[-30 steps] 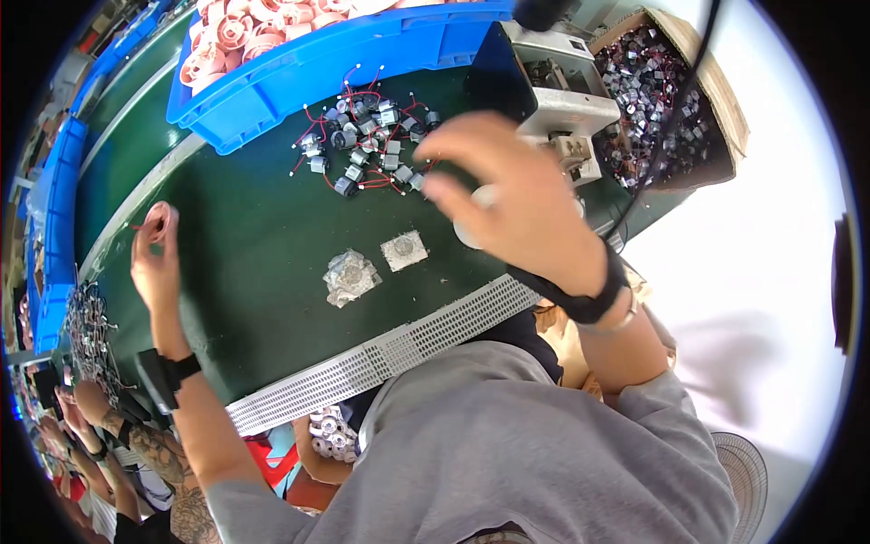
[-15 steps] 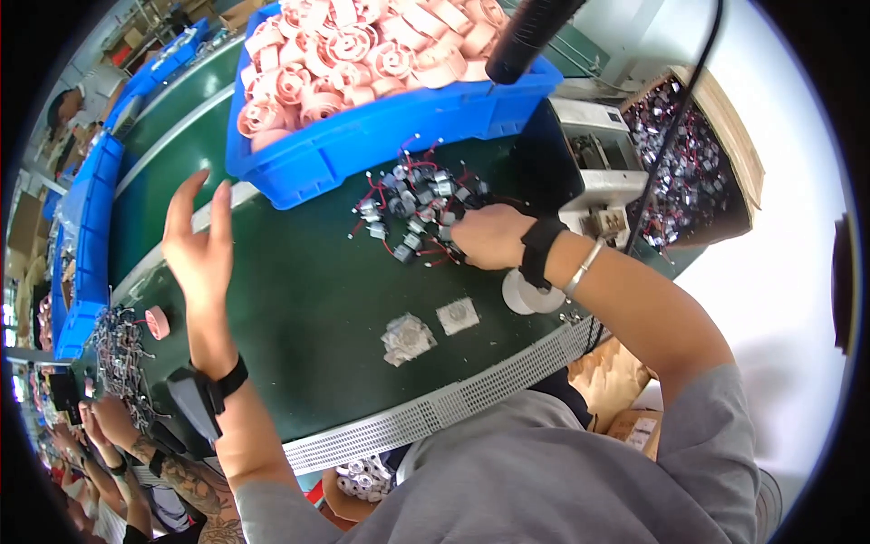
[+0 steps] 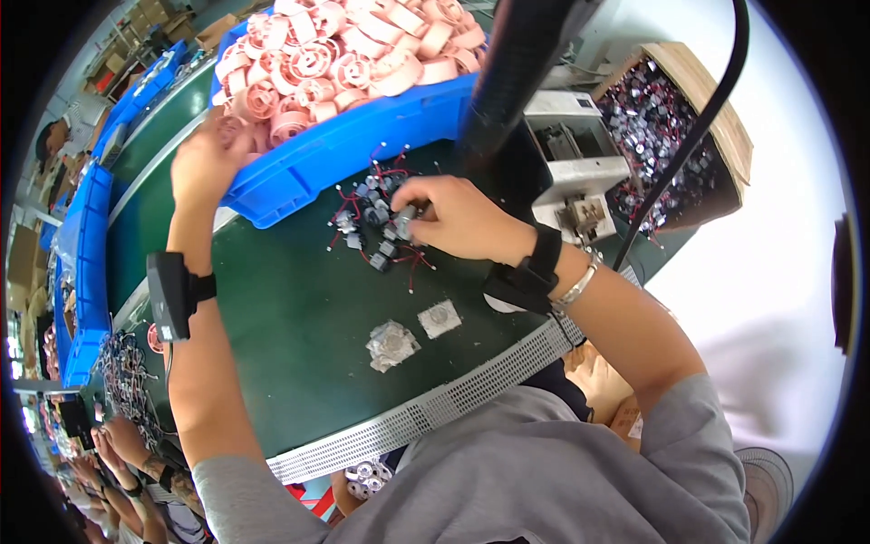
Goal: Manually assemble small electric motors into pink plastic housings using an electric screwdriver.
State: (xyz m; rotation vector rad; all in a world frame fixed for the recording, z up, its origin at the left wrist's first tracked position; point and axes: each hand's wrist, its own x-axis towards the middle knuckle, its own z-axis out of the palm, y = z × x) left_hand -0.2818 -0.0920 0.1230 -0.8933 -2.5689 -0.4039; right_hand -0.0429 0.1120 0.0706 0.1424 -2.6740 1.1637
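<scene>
A blue bin [image 3: 353,136] heaped with pink round plastic housings [image 3: 313,59] stands at the far side of the green table. At its left corner my left hand [image 3: 204,163] reaches in among the housings; its fingers are blurred, and I cannot make out whether they grip one. My right hand [image 3: 458,218] is closed, thumb and fingers pinching a small grey motor [image 3: 405,220]. Just left of it lies a loose pile of small motors [image 3: 372,213] with red and black wires. Both wrists wear black straps with devices.
Two whitish flat pieces [image 3: 393,346] lie nearer me on the table [image 3: 290,363]. A metal fixture [image 3: 580,159] and a carton of wired motors [image 3: 662,145] stand right. A dark pole [image 3: 521,77] and cable hang in front. Co-workers' hands [image 3: 122,444] and tangled wires [image 3: 127,372] are left.
My left hand has gone from open in the air to the bin's left corner. My right hand has lifted from the pile's right side with a small motor pinched in it.
</scene>
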